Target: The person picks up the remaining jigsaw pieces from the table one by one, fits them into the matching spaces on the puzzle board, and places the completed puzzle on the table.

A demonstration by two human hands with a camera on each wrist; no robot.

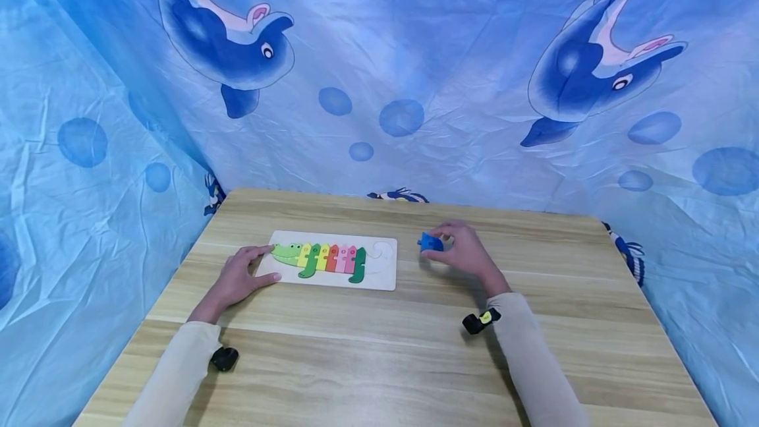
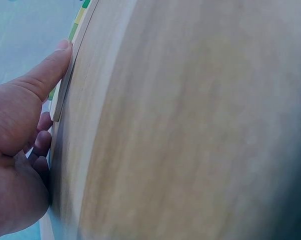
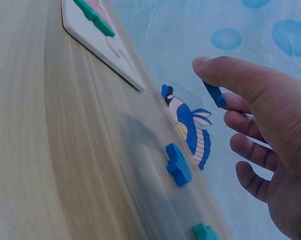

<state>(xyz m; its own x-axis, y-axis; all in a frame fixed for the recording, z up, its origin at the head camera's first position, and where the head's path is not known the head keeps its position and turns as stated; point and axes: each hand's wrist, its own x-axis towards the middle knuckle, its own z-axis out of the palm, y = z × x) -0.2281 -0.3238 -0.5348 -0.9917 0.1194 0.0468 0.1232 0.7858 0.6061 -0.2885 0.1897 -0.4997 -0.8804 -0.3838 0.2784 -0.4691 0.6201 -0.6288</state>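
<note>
A pale puzzle board (image 1: 379, 279) lies on the table with a colourful crocodile picture (image 1: 333, 258) made of pieces. My left hand (image 1: 242, 273) rests at its left end, thumb and index finger spread over the corner and left edge. The left wrist view shows the thumb (image 2: 50, 67) along the board's edge. To the right of the board, my right hand (image 1: 464, 252) pinches a blue puzzle piece (image 1: 428, 242) between thumb and fingertips. From the right wrist, that piece (image 3: 214, 94) is seen nearly edge-on, raised above the table.
Another blue piece (image 3: 178, 165) and a teal piece (image 3: 205, 232) lie on the wooden table (image 1: 356, 348) by the right hand. A blue curtain (image 1: 379, 51) with dolphins hangs behind the table and at both sides.
</note>
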